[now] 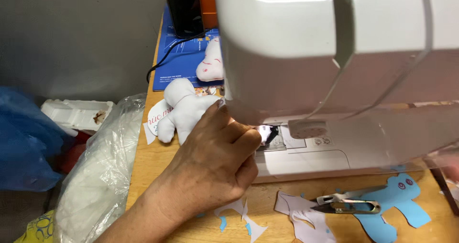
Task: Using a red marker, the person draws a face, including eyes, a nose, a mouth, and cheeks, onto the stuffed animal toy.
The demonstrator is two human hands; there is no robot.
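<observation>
Head view: left hand [217, 159] grip pinches white fabric [264, 133] under sewing machine [334, 56]; snips [346, 205] nearby.

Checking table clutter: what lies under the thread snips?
The thread snips rest on a white cloth cutout and a blue paper cutout; whatever is beneath those is hidden.

Your wooden worktop [148, 161] carries the sewing machine [334, 56]; thread snips [346, 205] and blue cutouts [397, 195] lie just before it.
</observation>
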